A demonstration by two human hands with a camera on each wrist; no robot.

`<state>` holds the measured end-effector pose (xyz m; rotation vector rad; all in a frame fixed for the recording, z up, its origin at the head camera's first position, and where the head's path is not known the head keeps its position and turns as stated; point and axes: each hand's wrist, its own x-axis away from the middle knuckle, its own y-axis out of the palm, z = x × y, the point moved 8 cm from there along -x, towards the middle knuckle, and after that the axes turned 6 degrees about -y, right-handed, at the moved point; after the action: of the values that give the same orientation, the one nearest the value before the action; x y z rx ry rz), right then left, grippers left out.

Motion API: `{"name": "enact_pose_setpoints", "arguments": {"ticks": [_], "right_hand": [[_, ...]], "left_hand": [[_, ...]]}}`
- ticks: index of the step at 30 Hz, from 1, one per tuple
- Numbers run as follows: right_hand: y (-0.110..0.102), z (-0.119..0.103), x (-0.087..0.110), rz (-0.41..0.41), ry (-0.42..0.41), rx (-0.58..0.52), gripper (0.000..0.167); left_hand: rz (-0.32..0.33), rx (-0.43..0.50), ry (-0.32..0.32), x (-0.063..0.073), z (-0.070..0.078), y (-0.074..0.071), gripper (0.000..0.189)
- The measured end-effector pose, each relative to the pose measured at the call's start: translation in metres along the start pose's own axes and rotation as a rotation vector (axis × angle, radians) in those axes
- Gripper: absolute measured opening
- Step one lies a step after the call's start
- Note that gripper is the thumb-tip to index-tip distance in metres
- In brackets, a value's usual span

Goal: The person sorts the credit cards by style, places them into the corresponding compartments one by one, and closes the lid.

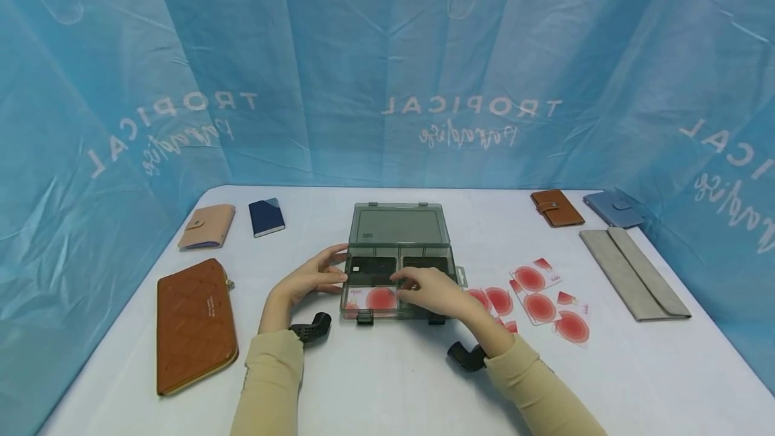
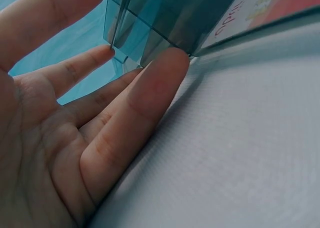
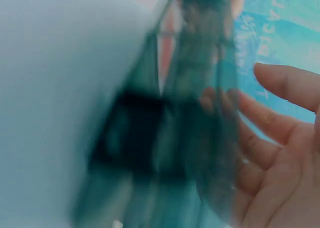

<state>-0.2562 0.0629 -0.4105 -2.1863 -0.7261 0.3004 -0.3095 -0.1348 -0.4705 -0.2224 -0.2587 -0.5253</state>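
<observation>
A translucent dark green case (image 1: 399, 226) lies in the middle of the table with its lid folded back. A red-and-white card (image 1: 371, 299) sits in its front left compartment. Black cards (image 1: 372, 266) fill the back left compartment, and another dark stack (image 1: 426, 264) shows at the back right. My left hand (image 1: 307, 276) rests at the case's left side, its fairly straight fingertips against the wall in the left wrist view. My right hand (image 1: 431, 288) is over the front right compartment, partly hiding it. In the blurred right wrist view its fingers (image 3: 265, 113) are loosely bent, holding nothing visible.
Several red-and-white cards (image 1: 540, 308) lie spread right of the case. A grey envelope pouch (image 1: 634, 276), brown wallet (image 1: 557, 208) and blue wallet (image 1: 613, 209) are farther right. At left lie a brown zip wallet (image 1: 196, 325), beige wallet (image 1: 207, 226) and navy card holder (image 1: 266, 217).
</observation>
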Motion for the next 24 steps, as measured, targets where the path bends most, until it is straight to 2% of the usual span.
{"name": "enact_pose_setpoints", "arguments": {"ticks": [6, 9, 12, 17, 24], "right_hand": [[-0.042, 0.015, 0.025, 0.127, -0.015, -0.028, 0.028], [-0.059, 0.033, 0.041, 0.174, 0.016, 0.002, 0.028], [-0.069, 0.055, 0.057, 0.196, 0.085, 0.007, 0.027], [-0.072, 0.086, 0.078, 0.156, 0.191, -0.002, 0.033], [-0.061, 0.105, 0.096, -0.03, 0.277, 0.178, 0.072]], "left_hand": [[-0.004, 0.003, 0.004, 0.0, 0.0, 0.0, 0.077], [-0.008, 0.006, 0.012, 0.0, 0.001, 0.0, 0.077], [-0.01, 0.007, 0.015, 0.0, 0.0, 0.0, 0.077], [-0.006, 0.004, 0.012, -0.001, 0.0, 0.0, 0.077], [-0.002, 0.005, 0.012, 0.0, 0.002, 0.001, 0.077]]}}
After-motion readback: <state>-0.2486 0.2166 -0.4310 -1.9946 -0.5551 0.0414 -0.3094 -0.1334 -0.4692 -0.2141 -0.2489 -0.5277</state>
